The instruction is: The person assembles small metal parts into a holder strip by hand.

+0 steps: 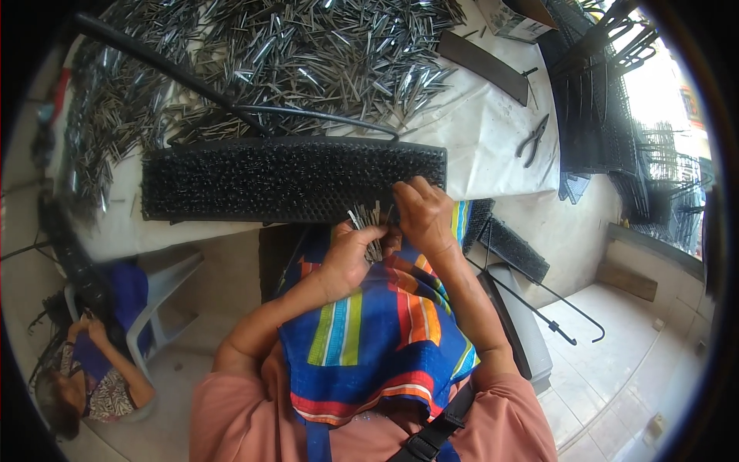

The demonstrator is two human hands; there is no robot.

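A bundle of thin, flat metal strips (375,248) is gripped in my left hand (346,260), their ends fanning up past the thumb. My right hand (423,214) is closed, fingers curled and pressed together, just right of the bundle. It overlaps the lower right edge of a long black perforated panel (362,206); whatever its fingertips pinch is too small to make out. Dark bristle-like pieces stand in most of the panel's holes, while a patch near my hands shows bare holes. A black metal rod frame (323,115) rises from the panel's far side.
A large heap of loose metal strips (308,61) covers the far side of the white-covered table (493,162). Black-handled pliers (533,142) and a dark flat plate (485,65) lie at right. Another bristled panel (519,250) stands low right. A seated person (100,377) works at lower left.
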